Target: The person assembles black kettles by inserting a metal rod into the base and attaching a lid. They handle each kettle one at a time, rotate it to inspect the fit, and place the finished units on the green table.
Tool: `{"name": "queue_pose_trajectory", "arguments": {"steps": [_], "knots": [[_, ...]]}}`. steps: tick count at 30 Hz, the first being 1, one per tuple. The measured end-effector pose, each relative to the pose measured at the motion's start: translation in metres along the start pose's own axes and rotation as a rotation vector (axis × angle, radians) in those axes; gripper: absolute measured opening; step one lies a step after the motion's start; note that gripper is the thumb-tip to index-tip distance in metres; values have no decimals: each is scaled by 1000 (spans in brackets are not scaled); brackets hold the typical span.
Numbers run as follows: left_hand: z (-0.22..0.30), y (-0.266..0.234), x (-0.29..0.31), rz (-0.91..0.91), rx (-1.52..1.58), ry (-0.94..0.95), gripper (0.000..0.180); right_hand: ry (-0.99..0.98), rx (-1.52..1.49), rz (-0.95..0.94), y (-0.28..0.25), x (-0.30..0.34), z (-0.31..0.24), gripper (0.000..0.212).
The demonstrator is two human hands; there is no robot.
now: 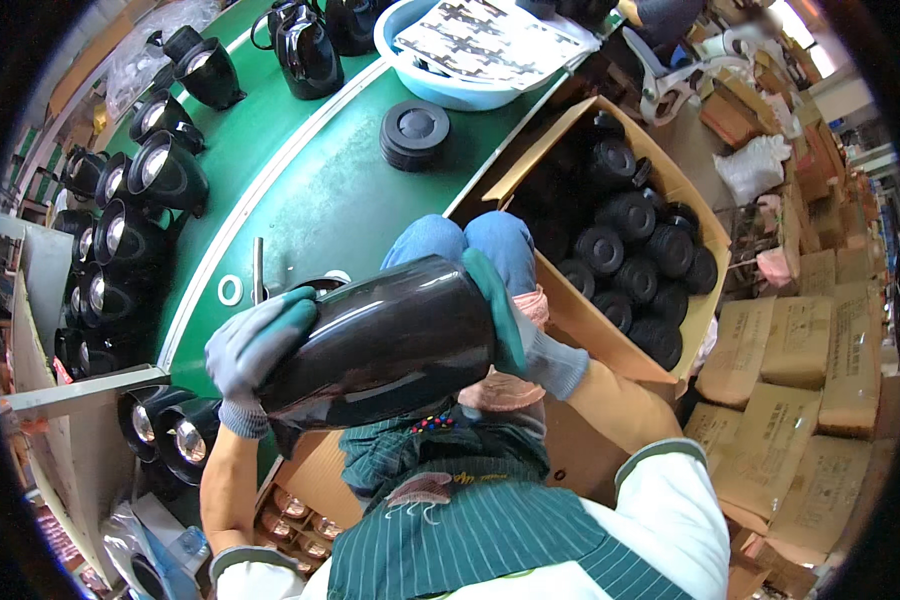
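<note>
left hand [255, 352]: I'm seeing it gloved and gripping one end of the black jug body [385, 342], fingers wrapping round it.
right hand [515, 325]: gloved too, clamping the other end of the same body.
jug body: lying tilted on its side between both hands, held over the lap, just off the edge of the green worktop [310, 200].
step: I'm judging this as turning the body for a check or a fit, mid-handling, nothing being set down.
next move: I'm guessing it calls for keeping both grips firm while turning; the shell looks glossy and slippy.
cardboard box [570, 310]: sitting open at the person's right, holding many round black lids [625, 250].
blue basin [440, 85]: holding printed sheets.
worktop: carrying a stack of black discs [413, 133], a white ring [230, 290], and a row of open jug bodies [130, 210] along the left.
</note>
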State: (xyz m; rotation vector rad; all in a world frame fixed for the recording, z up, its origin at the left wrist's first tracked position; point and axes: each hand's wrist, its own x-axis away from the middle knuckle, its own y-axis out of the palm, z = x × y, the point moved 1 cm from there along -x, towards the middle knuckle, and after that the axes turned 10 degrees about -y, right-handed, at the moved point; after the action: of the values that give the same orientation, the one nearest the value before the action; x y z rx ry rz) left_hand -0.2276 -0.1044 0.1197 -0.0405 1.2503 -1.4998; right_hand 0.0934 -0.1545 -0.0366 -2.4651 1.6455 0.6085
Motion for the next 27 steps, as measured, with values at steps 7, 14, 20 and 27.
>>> {"name": "queue_pose_trajectory", "arguments": {"steps": [7,14,20,27], "knots": [[-53,27,72,-91,535,-616,37,-480,555,-246,32,-65,-80,113],[0,-9,-10,-109,-73,93,36,528,-825,425,20,-27,13,55],[-35,31,41,-120,468,-574,42,-167,333,130,41,-46,-99,96],[-24,46,52,-38,468,-623,53,-312,300,81,38,-40,-116,91]]}}
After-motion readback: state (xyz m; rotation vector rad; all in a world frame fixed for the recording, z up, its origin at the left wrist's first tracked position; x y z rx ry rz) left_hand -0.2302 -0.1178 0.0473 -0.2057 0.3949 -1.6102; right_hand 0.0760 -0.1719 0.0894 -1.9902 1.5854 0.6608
